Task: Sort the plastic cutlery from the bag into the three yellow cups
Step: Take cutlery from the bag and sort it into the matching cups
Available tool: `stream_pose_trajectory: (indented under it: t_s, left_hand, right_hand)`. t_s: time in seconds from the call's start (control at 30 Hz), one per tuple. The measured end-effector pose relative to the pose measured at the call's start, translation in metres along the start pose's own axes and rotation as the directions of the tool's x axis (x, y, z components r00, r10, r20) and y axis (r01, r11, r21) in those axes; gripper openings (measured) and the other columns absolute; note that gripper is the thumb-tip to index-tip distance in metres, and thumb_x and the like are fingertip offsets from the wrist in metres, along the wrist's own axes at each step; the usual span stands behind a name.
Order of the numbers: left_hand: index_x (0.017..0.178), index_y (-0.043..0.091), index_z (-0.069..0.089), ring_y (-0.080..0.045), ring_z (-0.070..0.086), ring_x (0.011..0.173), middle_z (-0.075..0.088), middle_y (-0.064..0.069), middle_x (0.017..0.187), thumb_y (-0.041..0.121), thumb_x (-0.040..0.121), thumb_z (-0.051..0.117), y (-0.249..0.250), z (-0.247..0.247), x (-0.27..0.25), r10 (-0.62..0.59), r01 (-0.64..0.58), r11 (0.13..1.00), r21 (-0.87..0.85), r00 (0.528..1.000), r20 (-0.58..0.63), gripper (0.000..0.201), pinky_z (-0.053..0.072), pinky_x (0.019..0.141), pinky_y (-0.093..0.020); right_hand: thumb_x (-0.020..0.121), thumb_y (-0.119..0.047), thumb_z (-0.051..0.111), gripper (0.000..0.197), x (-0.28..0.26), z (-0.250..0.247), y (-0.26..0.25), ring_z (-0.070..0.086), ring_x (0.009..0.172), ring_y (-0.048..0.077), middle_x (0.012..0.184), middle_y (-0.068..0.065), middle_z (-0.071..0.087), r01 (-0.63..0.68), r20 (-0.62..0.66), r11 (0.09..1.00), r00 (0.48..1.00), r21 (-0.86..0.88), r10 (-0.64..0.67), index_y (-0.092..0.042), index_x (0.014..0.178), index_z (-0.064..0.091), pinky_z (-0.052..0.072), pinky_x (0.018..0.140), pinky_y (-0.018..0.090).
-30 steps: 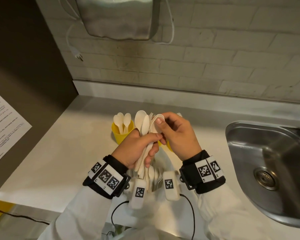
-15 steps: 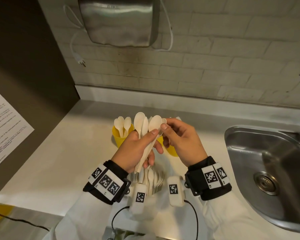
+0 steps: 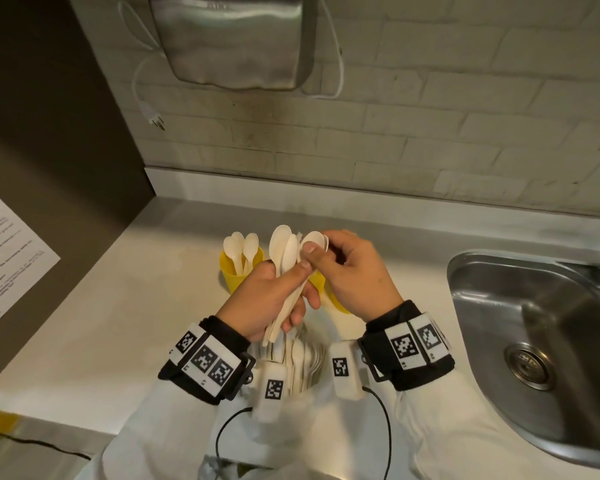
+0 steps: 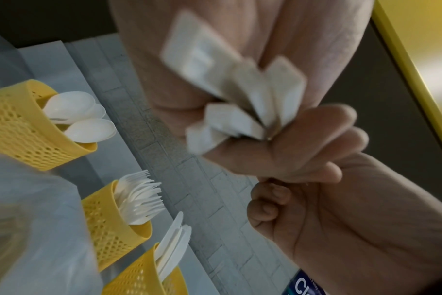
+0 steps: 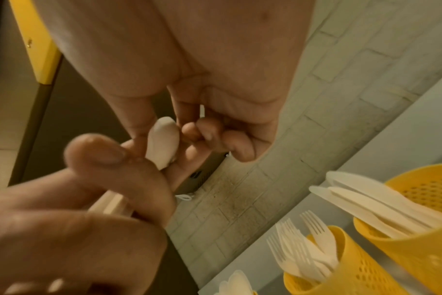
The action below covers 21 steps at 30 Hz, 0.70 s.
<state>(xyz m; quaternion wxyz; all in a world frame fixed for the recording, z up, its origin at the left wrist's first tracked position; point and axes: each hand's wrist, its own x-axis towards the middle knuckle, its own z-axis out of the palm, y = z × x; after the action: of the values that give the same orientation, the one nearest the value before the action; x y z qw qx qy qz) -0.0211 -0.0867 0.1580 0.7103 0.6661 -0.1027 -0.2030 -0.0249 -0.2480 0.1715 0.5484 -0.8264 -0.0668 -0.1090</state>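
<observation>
A: Frame centre? The left hand point(image 3: 267, 299) and right hand point(image 3: 357, 271), before three cups point(image 4: 33, 127).
B: Lower centre, the bag point(image 3: 302, 362); at right, the sink point(image 3: 534, 341).

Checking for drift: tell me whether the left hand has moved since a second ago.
No. The left hand stays just right of the spoon cup, as before.

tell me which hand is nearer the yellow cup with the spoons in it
Left. The left hand grips a bunch of spoons just right of the spoon cup; the right hand is farther right, beyond it.
</observation>
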Motion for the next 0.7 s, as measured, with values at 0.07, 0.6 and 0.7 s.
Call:
stream_pose_trajectory:
  t_s: [0.07, 0.6, 0.7]
  left_hand:
    - [0.095, 0.011, 0.066, -0.014, 0.05, 0.039, 0.068, -0.011, 0.071, 0.036, 0.105, 0.052, 0.002, 0.0, 0.003, 0.006, -0.007, 1.0, 0.025, 0.999, 0.032, 0.03, 0.039, 0.037, -0.023]
    - [0.107, 0.016, 0.064, -0.015, 0.052, 0.037, 0.06, 0.0, 0.056, 0.025, 0.087, 0.078, 0.003, -0.024, 0.024, 0.04, -0.019, 0.903, 0.43, 0.998, -0.039, 0.026, 0.043, 0.04, -0.025]
    - [0.112, 0.023, 0.064, -0.015, 0.054, 0.038, 0.062, 0.001, 0.057, 0.03, 0.092, 0.075, 0.003, -0.027, 0.025, 0.042, -0.039, 0.907, 0.42, 0.999, 0.001, 0.024, 0.043, 0.04, -0.026]
  right_hand:
    - [0.099, -0.022, 0.063, 0.019, 0.004, -0.002, 0.001, 0.061, 0.079, 0.029, 0.085, 0.021, 0.064, -0.026, -0.037, 1.0, 0.999, 0.011, 0.027, -0.008, 0.091, 0.073, 0.051, 0.074, 0.041]
    - [0.096, -0.025, 0.065, 0.018, 0.017, 0.014, -0.003, 0.065, 0.089, 0.013, 0.095, 0.0, 0.07, -0.065, 0.17, 0.997, 0.983, -0.035, 0.07, -0.022, 0.113, 0.062, 0.054, 0.079, 0.03]
    - [0.099, -0.011, 0.055, 0.015, 0.021, 0.015, 0.0, 0.063, 0.082, 0.012, 0.092, 0.003, 0.07, -0.073, 0.137, 0.997, 0.987, -0.04, 0.077, -0.018, 0.109, 0.063, 0.051, 0.072, 0.025]
